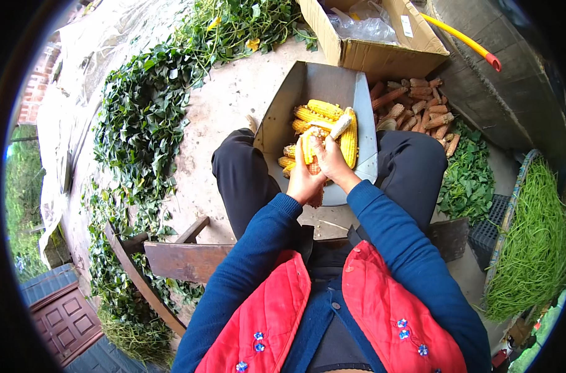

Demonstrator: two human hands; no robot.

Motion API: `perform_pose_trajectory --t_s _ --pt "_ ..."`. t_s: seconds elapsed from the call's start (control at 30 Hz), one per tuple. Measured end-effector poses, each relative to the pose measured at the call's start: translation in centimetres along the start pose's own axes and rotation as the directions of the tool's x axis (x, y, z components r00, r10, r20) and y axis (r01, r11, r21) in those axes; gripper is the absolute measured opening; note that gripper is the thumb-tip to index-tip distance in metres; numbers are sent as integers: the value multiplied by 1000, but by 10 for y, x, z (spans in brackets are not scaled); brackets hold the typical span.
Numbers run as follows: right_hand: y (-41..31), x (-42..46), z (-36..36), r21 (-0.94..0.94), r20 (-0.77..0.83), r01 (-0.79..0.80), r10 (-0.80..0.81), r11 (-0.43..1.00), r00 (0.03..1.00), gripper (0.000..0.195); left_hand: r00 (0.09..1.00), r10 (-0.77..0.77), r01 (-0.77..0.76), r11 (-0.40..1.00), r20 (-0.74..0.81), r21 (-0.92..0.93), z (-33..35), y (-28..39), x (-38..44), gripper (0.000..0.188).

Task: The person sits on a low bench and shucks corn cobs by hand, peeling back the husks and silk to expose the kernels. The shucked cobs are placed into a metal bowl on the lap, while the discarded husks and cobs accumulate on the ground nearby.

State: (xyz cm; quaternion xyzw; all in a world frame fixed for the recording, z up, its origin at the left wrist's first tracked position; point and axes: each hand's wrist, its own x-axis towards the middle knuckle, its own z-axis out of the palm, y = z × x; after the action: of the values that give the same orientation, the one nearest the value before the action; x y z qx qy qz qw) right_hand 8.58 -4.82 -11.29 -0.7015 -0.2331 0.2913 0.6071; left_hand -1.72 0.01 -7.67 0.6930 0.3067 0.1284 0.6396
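Note:
Both my hands are together over a grey sheet-metal bin [306, 77] between my knees. My left hand [303, 181] grips a partly shelled corn ear [307, 150], yellow at its top. A bare pale corncob [341, 126] juts up out of my right hand [333, 163], which presses against that ear. My fingers hide where the two meet. Yellow corn ears [351, 135] lie piled in the bin behind and beside my hands. Below my left hand a reddish cob [316, 199] shows; whether it is the ear's lower end I cannot tell.
Right of the bin lies a heap of bare cobs [418, 105], under a cardboard box [381, 60] holding clear plastic. Green leaves [469, 177] and a basket of grass [530, 242] are farther right. Leafy vines [143, 112] spread at left; a wooden bench [185, 261] is beneath me.

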Motion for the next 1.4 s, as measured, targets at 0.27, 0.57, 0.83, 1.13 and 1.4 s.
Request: perform_pose_trajectory --t_s 0.27,0.57,0.83,1.13,1.4 --pt "-1 3 -2 -159 -62 -35 26 987 998 48 994 91 -90 996 -64 21 3 -14 6 101" --pt "-8 3 -1 359 51 -205 200 910 978 39 999 35 -35 999 7 -9 3 -13 7 102" --pt "-12 -3 2 283 127 -92 58 955 990 44 995 -92 91 996 -26 -12 0 -3 8 100" --pt "-10 -2 -3 284 33 -125 120 951 992 39 976 -136 199 877 171 -437 -5 -4 16 99" --pt "-33 -8 4 390 171 -193 135 900 976 56 980 -174 198 913 99 -357 -2 -10 15 90"
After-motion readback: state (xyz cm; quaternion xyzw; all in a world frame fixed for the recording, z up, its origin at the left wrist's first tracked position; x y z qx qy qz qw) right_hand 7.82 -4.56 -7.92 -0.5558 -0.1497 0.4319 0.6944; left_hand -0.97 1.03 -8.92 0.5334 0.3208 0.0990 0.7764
